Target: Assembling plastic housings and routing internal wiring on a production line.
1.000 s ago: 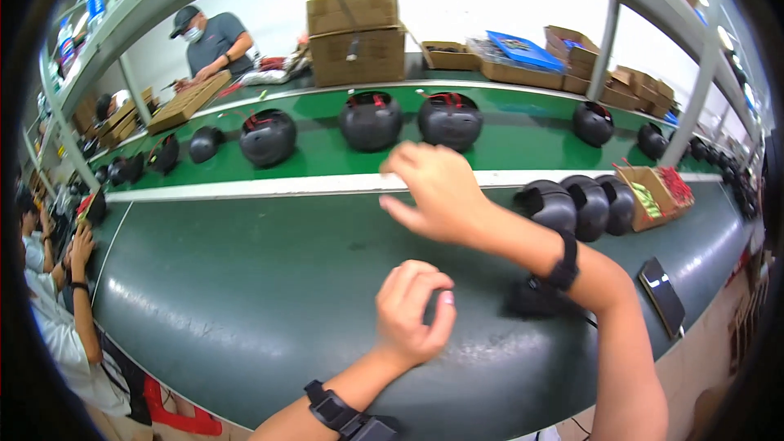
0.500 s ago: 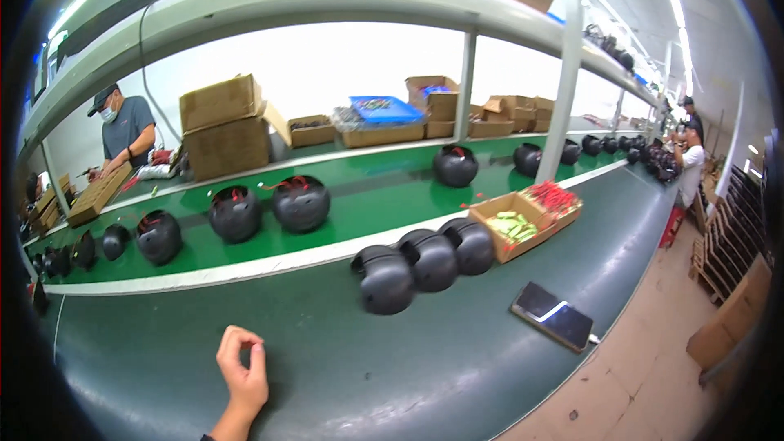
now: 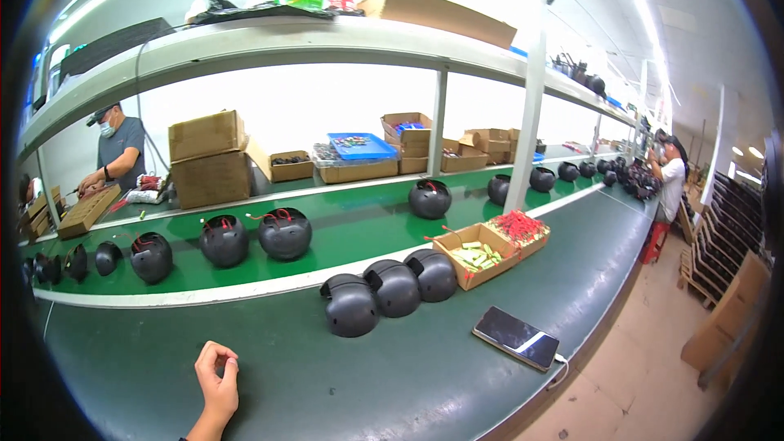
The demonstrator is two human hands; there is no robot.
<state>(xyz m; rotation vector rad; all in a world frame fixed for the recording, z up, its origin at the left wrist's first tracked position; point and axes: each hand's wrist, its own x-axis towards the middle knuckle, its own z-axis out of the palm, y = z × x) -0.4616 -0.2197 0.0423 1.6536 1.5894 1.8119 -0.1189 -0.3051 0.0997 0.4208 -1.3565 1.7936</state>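
Observation:
My left hand (image 3: 216, 380) rests over the dark green worktop (image 3: 286, 376) at the lower left. Its fingers curl round toward the thumb, the tips close together, and I see nothing in them. My right hand is out of sight. The nearest things to the left hand are three black round plastic shells in a touching row, the closest being the left shell (image 3: 351, 306). Right of them, an open cardboard box (image 3: 467, 276) holds yellow-green wrapped cells, and beside it lies a heap of red-wired pieces (image 3: 519, 227).
A phone (image 3: 516, 337) with a white cable lies near the worktop's right edge. Several black shells with red wires stand on the green conveyor (image 3: 359, 233) behind a white rail. A shelf post (image 3: 527, 106) rises in front. One co-worker (image 3: 121, 147) sits far left, another (image 3: 671, 171) far right.
The view has tilted up and turned slightly right, so the scene sits lower and left in the picture. My left hand keeps the same curled shape. The shells and phone have not visibly moved.

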